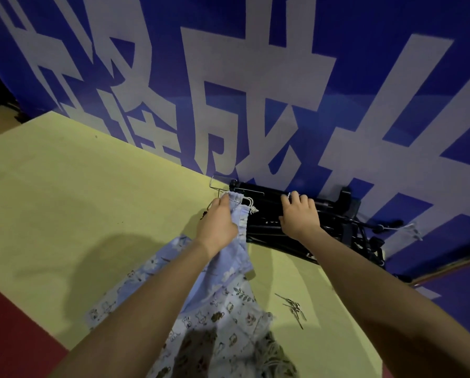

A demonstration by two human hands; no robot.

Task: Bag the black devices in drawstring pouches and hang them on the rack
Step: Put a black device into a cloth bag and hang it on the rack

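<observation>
Fingers of the left hand (pixel 217 223) pinch the blue pouch (pixel 238 238); right hand (pixel 299 215) grips a black device (pixel 266 214).

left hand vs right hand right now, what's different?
The left hand grips the mouth of a pale blue drawstring pouch; the right hand rests on the black devices, fingers curled over their top. The left hand sits over the yellow table, the right nearer the blue banner. Both are bare.
</observation>
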